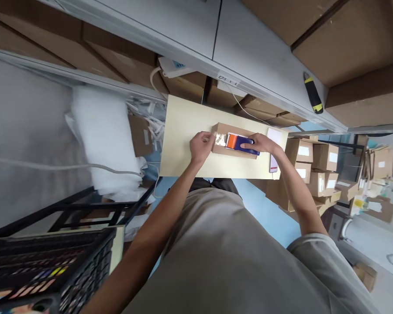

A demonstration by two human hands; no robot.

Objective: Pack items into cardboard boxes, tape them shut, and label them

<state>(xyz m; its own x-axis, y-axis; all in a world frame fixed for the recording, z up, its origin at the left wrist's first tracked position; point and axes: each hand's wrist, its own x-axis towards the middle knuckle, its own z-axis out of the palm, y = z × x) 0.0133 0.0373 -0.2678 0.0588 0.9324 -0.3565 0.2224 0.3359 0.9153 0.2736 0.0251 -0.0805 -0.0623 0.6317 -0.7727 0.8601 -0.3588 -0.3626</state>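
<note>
A long, narrow cardboard box (222, 150) lies on the pale yellow table. My right hand (262, 143) is closed round the blue handle of a tape dispenser (237, 143) with an orange front part, which rests on top of the box. Shiny clear tape (220, 139) covers the box's top between the dispenser and its left end. My left hand (202, 146) is at that left end, its fingers curled and pinching at the box's edge; the exact contact of the fingertips is too small to see.
A phone (274, 162) lies at the table's (183, 126) right end. Above runs a grey shelf (255, 48) with cardboard boxes and a black-and-yellow cutter (313, 93). White packing sheets (101, 135) hang at left, and stacked boxes (325, 157) stand at right. A dark crate (52, 261) is lower left.
</note>
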